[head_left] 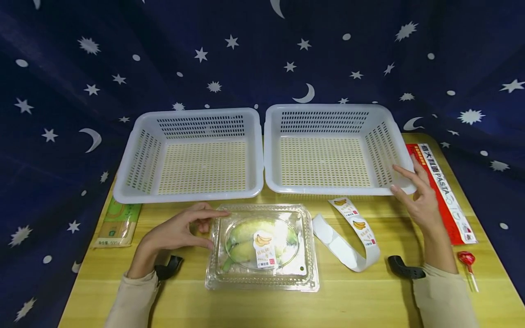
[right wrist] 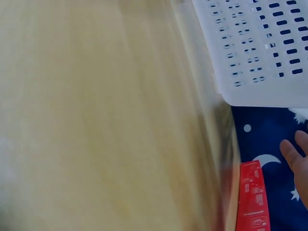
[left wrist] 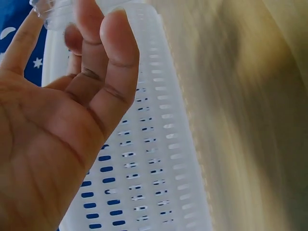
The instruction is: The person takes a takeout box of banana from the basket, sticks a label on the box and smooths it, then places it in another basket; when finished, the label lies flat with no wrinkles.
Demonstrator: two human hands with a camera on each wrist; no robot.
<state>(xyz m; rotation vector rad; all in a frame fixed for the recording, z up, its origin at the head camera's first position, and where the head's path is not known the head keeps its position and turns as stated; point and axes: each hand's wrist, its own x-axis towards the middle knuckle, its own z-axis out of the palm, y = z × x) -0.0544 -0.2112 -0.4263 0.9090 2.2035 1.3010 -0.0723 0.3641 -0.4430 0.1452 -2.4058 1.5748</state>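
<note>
The clear box point(head_left: 244, 248) is already bearing its banana label point(head_left: 264, 250) but lying near, outside the left basket point(head_left: 188, 197) and right basket point(head_left: 324, 190), the left hand point(head_left: 174, 233) touching its left edge, fingers parted, the right hand point(head_left: 424, 202) gripping nothing, fingers spread.

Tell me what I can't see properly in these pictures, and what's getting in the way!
- Head: exactly how many fruits are inside the clear box; glare and its label cover parts.
- Head: the far end of the green packet; the left basket hides it.
- Head: the tiniest writing on the label strip; too small.
- Right wrist: most of the right grip; the picture's right edge cuts it off.
</note>
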